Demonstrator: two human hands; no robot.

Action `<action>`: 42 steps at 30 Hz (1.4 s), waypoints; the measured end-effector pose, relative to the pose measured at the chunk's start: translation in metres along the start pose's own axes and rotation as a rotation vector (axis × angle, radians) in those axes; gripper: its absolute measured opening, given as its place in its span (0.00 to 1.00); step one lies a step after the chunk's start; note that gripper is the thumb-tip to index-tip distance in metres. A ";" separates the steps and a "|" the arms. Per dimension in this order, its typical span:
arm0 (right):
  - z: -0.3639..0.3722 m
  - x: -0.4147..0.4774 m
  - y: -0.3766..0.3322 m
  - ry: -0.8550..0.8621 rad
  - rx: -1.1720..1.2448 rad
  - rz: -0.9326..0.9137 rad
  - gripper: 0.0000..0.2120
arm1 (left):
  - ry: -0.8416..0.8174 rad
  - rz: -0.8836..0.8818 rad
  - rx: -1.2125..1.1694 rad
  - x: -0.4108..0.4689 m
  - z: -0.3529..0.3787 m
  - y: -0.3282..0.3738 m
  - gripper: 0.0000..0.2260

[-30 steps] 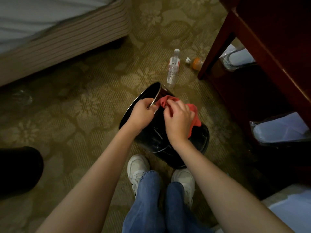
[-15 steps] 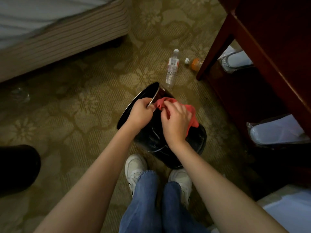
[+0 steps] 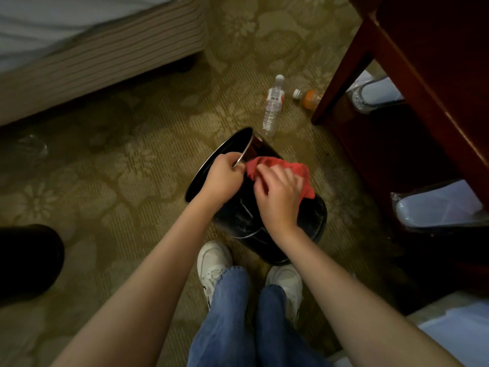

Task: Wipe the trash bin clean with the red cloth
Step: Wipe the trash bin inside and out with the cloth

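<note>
**No readable text**

Only candidate is the red-and-white label on the clear water bottle [image 3: 273, 105] lying on the carpet: too small and blurred to read. The orange bottle [image 3: 308, 98] beside it shows no legible print either.

A glossy black trash bin [image 3: 238, 218] with a thin metal rim lies tipped on its side on the patterned carpet just right of the frame's center, its open mouth turned toward the upper left. A crumpled red cloth [image 3: 304, 173] is pressed against its upper outer wall, close to the rim.
</note>
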State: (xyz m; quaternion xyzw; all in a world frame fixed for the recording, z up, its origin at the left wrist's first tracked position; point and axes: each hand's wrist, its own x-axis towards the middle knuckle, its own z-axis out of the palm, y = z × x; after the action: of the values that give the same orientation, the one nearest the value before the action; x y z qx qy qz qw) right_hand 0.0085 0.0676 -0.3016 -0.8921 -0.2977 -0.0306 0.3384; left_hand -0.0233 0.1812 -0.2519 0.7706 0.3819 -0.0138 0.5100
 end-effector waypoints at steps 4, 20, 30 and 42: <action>0.002 -0.042 -0.002 -0.125 0.028 -0.076 0.09 | 0.059 -0.002 -0.020 0.000 -0.006 -0.006 0.09; 0.009 -0.029 -0.020 -0.141 0.016 -0.004 0.06 | 0.046 -0.003 -0.038 0.006 -0.005 -0.008 0.09; 0.010 -0.041 0.005 -0.101 -0.002 0.020 0.07 | 0.027 -0.034 -0.025 0.006 -0.008 -0.005 0.11; -0.004 -0.040 0.057 -0.051 0.018 0.350 0.10 | 0.050 -0.090 -0.058 0.009 -0.007 -0.004 0.11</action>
State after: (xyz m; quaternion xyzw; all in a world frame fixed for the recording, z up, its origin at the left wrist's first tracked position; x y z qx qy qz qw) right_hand 0.0082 0.0109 -0.3423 -0.9277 -0.1468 0.0542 0.3390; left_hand -0.0215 0.1929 -0.2554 0.7377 0.4290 -0.0066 0.5213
